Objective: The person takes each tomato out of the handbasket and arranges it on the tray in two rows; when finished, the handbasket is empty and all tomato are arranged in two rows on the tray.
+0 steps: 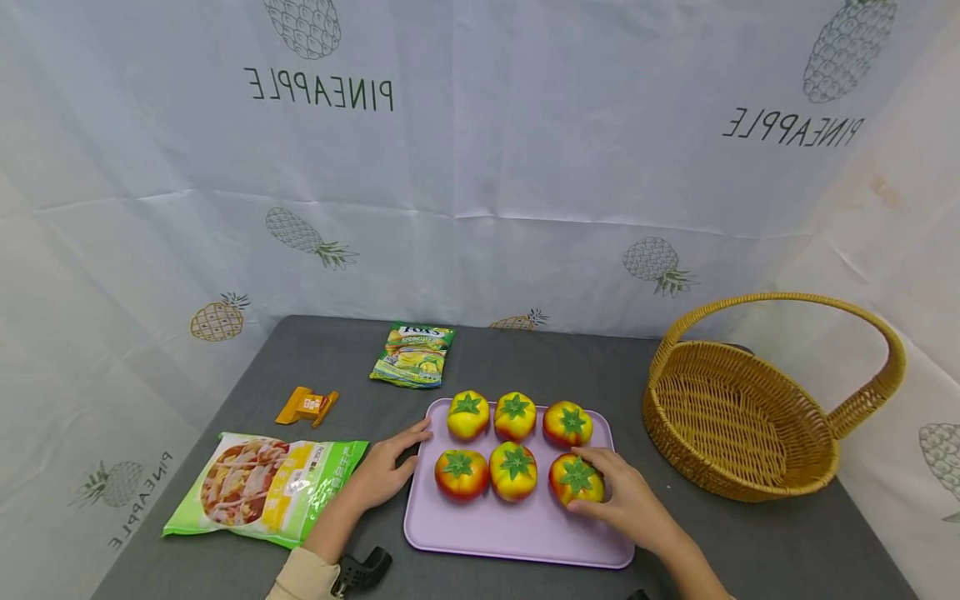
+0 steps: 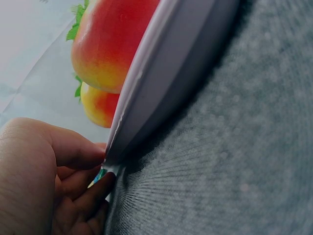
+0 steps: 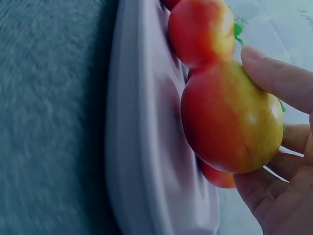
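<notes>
Tomato front-right on tray, gripped by R hand; L hand relaxed at tray edge.

Head view: from above and in front, looking down over the counter at tray, basket and both hands, from mid range. Left wrist view: low at counter level, very near the tray's left edge, facing along it. Right wrist view: equally near, at the tray's right side. Shared by all three: tray and fruit.
</notes>
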Available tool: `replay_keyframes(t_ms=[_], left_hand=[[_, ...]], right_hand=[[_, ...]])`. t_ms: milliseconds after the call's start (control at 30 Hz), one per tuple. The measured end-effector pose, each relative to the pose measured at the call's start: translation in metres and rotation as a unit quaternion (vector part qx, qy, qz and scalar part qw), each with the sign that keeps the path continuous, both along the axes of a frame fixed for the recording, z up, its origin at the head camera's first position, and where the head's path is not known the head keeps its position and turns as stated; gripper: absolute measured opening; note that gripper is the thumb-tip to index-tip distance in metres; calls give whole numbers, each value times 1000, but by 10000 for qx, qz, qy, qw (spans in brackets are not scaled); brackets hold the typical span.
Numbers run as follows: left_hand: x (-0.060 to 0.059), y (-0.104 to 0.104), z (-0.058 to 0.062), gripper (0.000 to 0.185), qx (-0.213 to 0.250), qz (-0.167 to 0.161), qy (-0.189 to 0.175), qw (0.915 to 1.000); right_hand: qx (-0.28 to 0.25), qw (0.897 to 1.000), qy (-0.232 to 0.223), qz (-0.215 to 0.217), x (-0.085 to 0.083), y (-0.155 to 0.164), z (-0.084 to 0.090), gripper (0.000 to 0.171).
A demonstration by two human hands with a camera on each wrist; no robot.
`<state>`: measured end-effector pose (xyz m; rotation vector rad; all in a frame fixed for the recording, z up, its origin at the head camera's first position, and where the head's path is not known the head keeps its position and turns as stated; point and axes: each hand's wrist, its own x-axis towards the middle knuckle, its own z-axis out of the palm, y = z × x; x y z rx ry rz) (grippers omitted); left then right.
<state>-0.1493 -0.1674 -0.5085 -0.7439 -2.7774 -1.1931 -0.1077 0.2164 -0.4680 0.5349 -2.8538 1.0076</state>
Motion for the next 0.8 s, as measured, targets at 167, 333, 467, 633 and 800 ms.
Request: replay_keyframes(t_ms=[167, 333, 467, 633, 800], left_hand=[[0, 0, 0, 42, 23, -12, -1, 10000], [0, 0, 1, 41, 40, -9, 25, 10000], [1, 1, 2, 41, 26, -15, 63, 10000], [2, 1, 3, 41, 20, -10, 80, 10000], [2, 0, 1, 41, 28, 19, 49, 10000]], right_hand=[[118, 9996, 257, 92, 0, -6, -3, 68], [156, 9988, 423, 173, -1, -9, -3, 68], [167, 9989, 397, 168, -2, -10, -3, 69], [177, 9993, 296, 143, -2, -10, -3, 69], [158, 9997, 151, 100, -2, -10, -2, 71]])
